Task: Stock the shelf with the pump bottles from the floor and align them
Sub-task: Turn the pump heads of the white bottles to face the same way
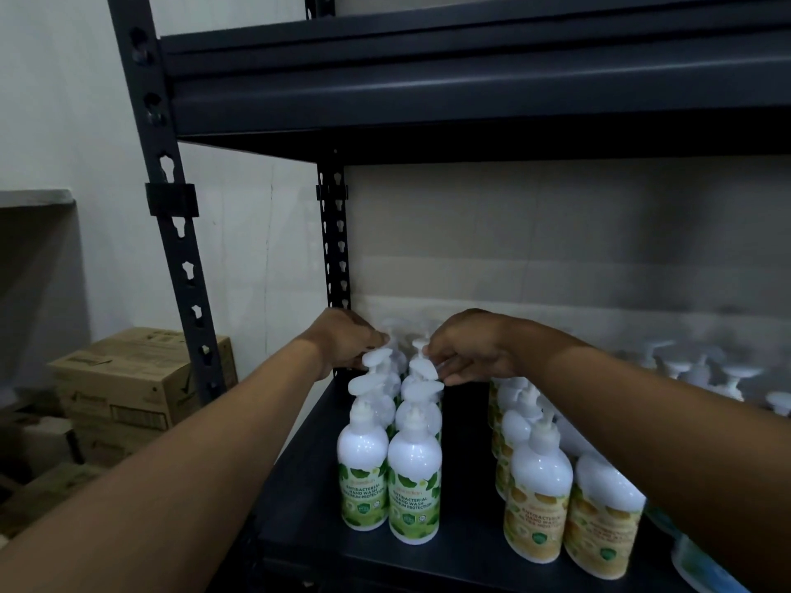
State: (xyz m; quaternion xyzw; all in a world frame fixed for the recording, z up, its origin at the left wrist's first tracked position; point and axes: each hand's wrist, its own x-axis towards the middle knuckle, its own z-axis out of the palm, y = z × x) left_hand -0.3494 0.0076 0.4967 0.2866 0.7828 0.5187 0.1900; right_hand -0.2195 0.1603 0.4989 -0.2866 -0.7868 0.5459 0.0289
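Left hand [346,345]: curling its fingers round a pump head at the rear of the left green row.
Right hand [473,349]: pinching a pump head at the rear of the right green row.
Green bottles [414,477]: standing upright in two touching rows on the shelf's left part.
Yellow bottles [540,498]: standing just right, apart from the green (a forearm is hiding some).
Shelf [299,498]: dark metal, sitting under another dark deck.
Room: pale wall [64,100] showing left; boxes [128,387] sitting stacked beyond the post [179,258].

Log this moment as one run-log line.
phase: aligning | left hand: pinches left-row pump head, green-label bottles | right hand: pinches right-row pump head | yellow-label bottles: standing right
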